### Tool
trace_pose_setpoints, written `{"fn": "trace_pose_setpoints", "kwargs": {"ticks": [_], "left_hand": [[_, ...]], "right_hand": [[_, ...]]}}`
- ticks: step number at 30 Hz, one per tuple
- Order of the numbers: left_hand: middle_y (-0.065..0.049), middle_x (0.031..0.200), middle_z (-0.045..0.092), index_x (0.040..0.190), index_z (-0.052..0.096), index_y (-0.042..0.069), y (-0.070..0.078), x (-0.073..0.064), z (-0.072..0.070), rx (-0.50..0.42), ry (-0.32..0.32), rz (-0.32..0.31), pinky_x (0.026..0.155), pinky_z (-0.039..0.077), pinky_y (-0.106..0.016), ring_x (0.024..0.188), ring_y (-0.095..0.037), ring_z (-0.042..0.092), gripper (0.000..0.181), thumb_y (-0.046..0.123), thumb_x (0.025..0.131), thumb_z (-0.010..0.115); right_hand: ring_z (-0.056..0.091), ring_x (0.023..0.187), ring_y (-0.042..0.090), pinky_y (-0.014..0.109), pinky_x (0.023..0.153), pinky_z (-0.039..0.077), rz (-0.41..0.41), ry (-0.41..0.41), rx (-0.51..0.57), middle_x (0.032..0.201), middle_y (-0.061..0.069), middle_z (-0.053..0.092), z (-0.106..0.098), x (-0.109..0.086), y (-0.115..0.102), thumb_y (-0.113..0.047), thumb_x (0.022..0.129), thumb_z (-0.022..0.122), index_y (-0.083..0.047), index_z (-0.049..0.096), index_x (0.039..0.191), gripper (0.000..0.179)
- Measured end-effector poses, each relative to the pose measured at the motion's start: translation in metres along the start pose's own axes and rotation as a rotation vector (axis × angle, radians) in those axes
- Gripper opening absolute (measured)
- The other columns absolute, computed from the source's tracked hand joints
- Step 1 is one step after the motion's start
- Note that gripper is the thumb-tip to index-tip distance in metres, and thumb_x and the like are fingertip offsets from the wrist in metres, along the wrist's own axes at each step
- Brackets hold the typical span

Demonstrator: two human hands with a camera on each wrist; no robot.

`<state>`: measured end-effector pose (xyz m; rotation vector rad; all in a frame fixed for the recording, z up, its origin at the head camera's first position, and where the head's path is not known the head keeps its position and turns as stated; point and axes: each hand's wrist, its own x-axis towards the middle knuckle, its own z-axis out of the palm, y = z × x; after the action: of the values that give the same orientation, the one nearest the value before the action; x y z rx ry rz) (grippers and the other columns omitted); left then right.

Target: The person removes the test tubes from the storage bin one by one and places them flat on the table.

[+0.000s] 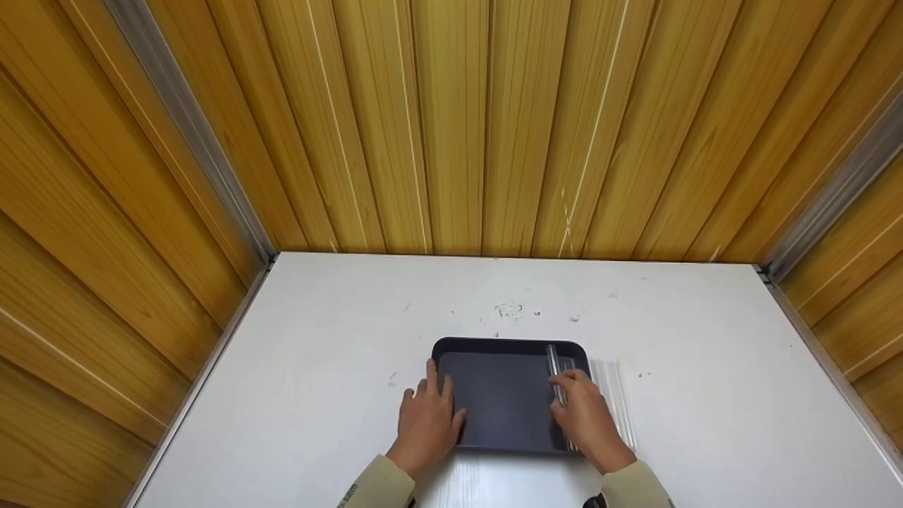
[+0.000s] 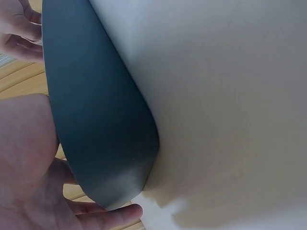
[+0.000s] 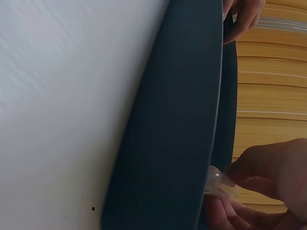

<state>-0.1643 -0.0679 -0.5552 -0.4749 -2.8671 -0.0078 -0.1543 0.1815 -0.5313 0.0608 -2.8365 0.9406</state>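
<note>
A dark grey rectangular tray (image 1: 497, 406) lies on the white table. At its left rim rests my left hand (image 1: 429, 420), its fingers spread and fairly straight along the edge; the left wrist view shows that hand (image 2: 29, 158) beside the tray's outer wall (image 2: 100, 110). Over the tray's right side, my right hand (image 1: 589, 423) pinches a clear tube (image 1: 552, 358) between thumb and fingers. The rounded end of the tube (image 3: 214, 178) shows beside the tray rim in the right wrist view. Another clear tube lies along the tray's right wall, partly hidden by the hand.
Several clear tubes (image 1: 615, 391) lie side by side on the white table (image 1: 338, 395), just right of the tray. Dark scuffs mark the tabletop behind the tray. Wood-patterned panels (image 1: 458, 141) stand at the back and both sides.
</note>
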Motion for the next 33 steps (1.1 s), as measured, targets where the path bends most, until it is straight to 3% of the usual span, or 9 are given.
{"fn": "trace_pose_setpoints", "kwargs": {"ticks": [3,14,23,29,33], "left_hand": [[-0.027,0.143,0.045,0.131,0.058,0.003,0.0,0.0,0.0,-0.002,-0.008,-0.001,0.084,0.051,-0.044,0.104,-0.026,0.065,0.06,0.047,0.09,0.061],[-0.028,0.143,0.044,0.13,0.059,0.003,0.0,0.001,0.0,-0.03,-0.007,-0.005,0.084,0.051,-0.045,0.106,-0.027,0.065,0.059,0.046,0.089,0.063],[-0.029,0.144,0.043,0.131,0.058,0.002,0.001,0.0,-0.002,-0.049,-0.006,-0.005,0.086,0.051,-0.046,0.108,-0.029,0.064,0.059,0.044,0.09,0.063],[-0.029,0.143,0.044,0.13,0.059,0.003,0.001,0.0,0.0,-0.034,-0.006,-0.013,0.085,0.051,-0.045,0.107,-0.027,0.064,0.059,0.046,0.089,0.064],[-0.028,0.144,0.044,0.13,0.059,0.003,0.001,0.001,0.0,-0.03,-0.01,-0.015,0.085,0.051,-0.045,0.107,-0.028,0.064,0.06,0.047,0.089,0.063]], "right_hand": [[0.063,0.102,0.032,0.038,0.074,0.052,0.008,-0.003,0.001,0.118,0.019,0.059,-0.002,-0.001,0.0,0.005,0.08,0.068,0.001,0.068,0.113,0.033],[0.059,0.113,0.036,0.046,0.087,0.051,0.056,-0.011,0.009,0.123,0.017,0.057,-0.013,-0.002,0.003,0.003,0.082,0.068,-0.002,0.068,0.116,0.034],[0.059,0.112,0.034,0.046,0.086,0.05,0.06,0.002,0.005,0.121,0.018,0.057,-0.02,-0.002,0.007,0.003,0.082,0.066,-0.001,0.068,0.115,0.033],[0.061,0.102,0.03,0.043,0.081,0.051,0.075,-0.008,0.009,0.123,0.02,0.056,-0.025,-0.001,0.01,0.003,0.082,0.066,0.001,0.066,0.117,0.035],[0.06,0.107,0.033,0.045,0.086,0.051,0.099,-0.015,0.01,0.125,0.021,0.056,-0.028,-0.001,0.012,0.002,0.082,0.067,0.001,0.066,0.118,0.036]]}}
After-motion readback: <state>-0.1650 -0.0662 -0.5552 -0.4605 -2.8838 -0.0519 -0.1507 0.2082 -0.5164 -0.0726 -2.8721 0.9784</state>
